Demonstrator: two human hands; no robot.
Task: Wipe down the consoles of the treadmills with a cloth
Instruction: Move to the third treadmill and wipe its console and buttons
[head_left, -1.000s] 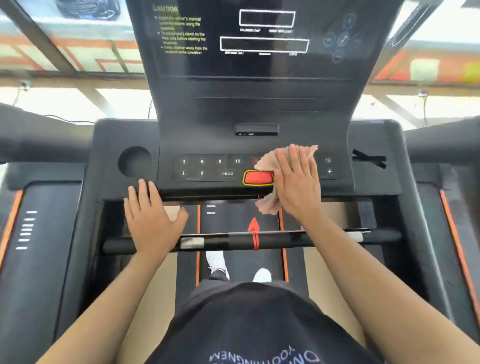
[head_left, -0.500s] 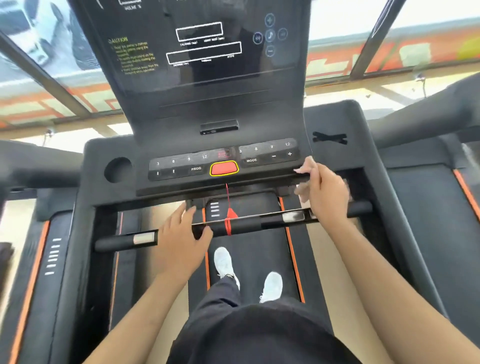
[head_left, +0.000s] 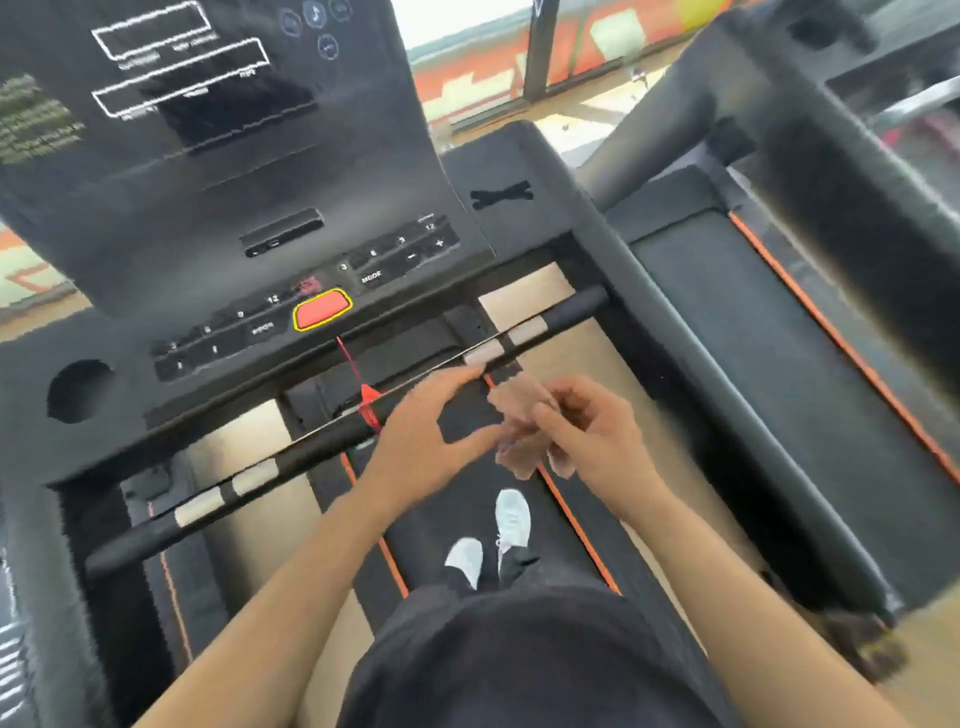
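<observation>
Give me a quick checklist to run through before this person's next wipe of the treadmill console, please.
1. Cloth held: ok, the right hand grips it.
2. Left hand also holding the cloth: cannot tell, too blurred.
3. Cloth against the console: not ok, both hands are off it, near the handlebar.
4. Red stop button clear of the hands: ok.
5. Console surface clean: cannot tell, too blurred.
</observation>
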